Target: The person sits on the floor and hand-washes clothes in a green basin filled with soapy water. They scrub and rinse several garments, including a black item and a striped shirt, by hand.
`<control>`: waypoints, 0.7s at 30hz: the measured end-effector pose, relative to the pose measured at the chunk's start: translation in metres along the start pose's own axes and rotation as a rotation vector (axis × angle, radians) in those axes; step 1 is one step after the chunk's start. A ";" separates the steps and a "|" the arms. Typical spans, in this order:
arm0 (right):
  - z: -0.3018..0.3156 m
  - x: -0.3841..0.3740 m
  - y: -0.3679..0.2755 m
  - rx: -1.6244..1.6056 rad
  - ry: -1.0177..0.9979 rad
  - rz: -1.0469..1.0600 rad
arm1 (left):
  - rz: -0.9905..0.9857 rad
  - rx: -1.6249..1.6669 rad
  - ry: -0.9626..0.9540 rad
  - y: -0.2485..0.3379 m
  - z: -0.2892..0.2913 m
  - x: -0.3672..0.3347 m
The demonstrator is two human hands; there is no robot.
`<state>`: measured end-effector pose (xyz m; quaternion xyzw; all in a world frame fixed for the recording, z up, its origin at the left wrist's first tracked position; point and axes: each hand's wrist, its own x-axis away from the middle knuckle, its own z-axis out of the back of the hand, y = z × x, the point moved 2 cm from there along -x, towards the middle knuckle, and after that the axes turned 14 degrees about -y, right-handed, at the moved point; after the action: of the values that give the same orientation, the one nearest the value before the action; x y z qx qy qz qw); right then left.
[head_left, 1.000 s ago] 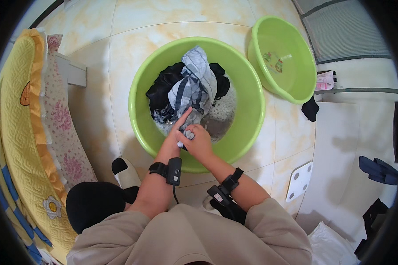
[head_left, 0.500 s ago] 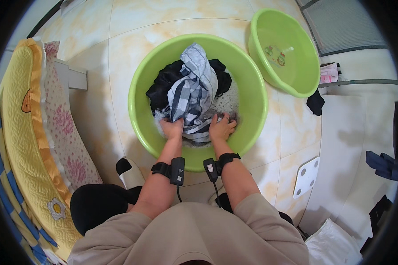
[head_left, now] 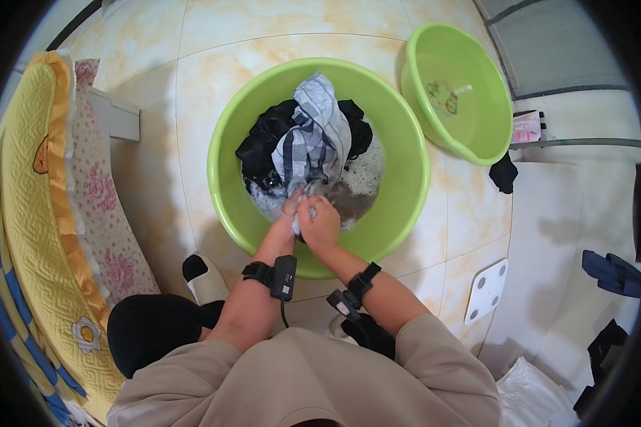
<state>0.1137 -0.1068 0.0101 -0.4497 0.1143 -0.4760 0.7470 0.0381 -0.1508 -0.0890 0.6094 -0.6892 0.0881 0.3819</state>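
Note:
A green round basin (head_left: 404, 206) stands on the floor in front of me, holding sudsy grey water (head_left: 363, 181). In it lies a grey, white and black checked garment (head_left: 313, 146), bunched up over a black garment (head_left: 267, 139). At the near side of the pile, my left hand (head_left: 290, 206) and my right hand (head_left: 319, 222) are close together. Both are closed round the near end of the checked garment, and a bit of pale wet cloth shows between them. The left fingers are partly hidden behind the right hand.
A second, smaller green basin (head_left: 470, 78) stands at the back right, beside a black cloth (head_left: 503, 173). A white scale (head_left: 486, 290) is on the right. Yellow quilted bedding (head_left: 43, 199) runs along the left. A slipper (head_left: 206, 281) shows near my left knee.
My right hand has moved left from the suds, where its fingers were spread, and now grips the checked garment beside my left hand. The garment's near end is drawn together.

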 end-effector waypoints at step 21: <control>0.065 -0.136 0.027 0.197 0.204 0.011 | -0.217 -1.438 0.062 0.123 -0.056 0.032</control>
<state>0.0982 0.0440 -0.0089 -0.3228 0.1450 -0.5242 0.7746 -0.0487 -0.1127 0.0126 0.2697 -0.5013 -0.4076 0.7140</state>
